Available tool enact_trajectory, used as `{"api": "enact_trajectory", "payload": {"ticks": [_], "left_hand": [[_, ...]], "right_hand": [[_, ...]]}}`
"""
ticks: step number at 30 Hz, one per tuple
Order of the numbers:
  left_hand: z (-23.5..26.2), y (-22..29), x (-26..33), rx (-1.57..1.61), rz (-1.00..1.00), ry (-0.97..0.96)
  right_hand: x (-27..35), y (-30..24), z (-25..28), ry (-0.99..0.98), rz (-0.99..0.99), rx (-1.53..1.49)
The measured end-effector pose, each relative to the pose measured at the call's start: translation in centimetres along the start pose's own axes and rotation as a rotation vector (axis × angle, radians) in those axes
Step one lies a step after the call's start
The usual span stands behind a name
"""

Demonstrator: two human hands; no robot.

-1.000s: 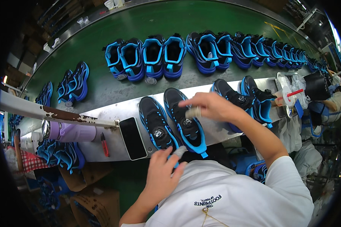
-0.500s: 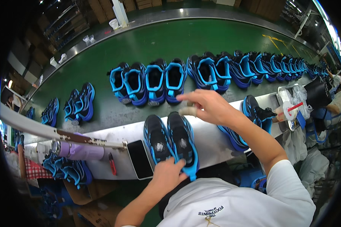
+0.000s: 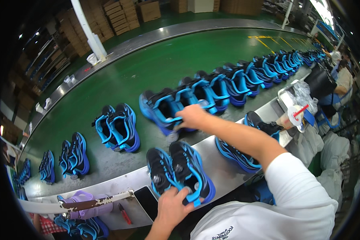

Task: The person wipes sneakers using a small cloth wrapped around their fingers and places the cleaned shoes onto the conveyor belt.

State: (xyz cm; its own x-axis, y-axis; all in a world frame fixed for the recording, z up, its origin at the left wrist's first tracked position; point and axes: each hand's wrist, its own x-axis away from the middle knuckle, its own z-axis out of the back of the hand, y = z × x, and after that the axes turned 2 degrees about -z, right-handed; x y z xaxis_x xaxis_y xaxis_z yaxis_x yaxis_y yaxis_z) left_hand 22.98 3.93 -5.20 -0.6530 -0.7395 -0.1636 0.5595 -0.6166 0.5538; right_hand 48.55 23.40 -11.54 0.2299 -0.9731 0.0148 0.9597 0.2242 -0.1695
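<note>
Gripping the heel end of a black and blue sneaker, the person's left hand curls its fingers over the back of the shoe, which lies on the metal counter with its toe pointing away from the person. A matching sneaker lies touching it on the left side.

Right hand reaches forward over the counter's far edge to a blue sneaker on the green conveyor belt. Its fingers are bent against the shoe, and a small pale object shows just below the hand, but the grip is too blurred to tell whether it is clenched or released.

More blue sneakers stand in a long curved row along the belt toward the right, and separate pairs sit farther left. Another black and blue sneaker lies on the counter beneath the right forearm.

Near the left hand lie a dark phone, a red pen and a purple bottle. A cup with a red straw stands at the right end of the counter.
</note>
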Motion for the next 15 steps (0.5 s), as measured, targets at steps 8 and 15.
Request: {"api": "enact_trajectory", "payload": {"ticks": [8,15], "left_hand": [[2.6,-6.2,-14.2,-0.268,0.023,0.319],[8.2,-20.3,-10.0,-0.733,0.539,0.417]], "right_hand": [[0.8,12.3,2.8,0.046,-0.273,0.204],[-0.8,-0.1,9.3,0.106,0.198,-0.244]]}}
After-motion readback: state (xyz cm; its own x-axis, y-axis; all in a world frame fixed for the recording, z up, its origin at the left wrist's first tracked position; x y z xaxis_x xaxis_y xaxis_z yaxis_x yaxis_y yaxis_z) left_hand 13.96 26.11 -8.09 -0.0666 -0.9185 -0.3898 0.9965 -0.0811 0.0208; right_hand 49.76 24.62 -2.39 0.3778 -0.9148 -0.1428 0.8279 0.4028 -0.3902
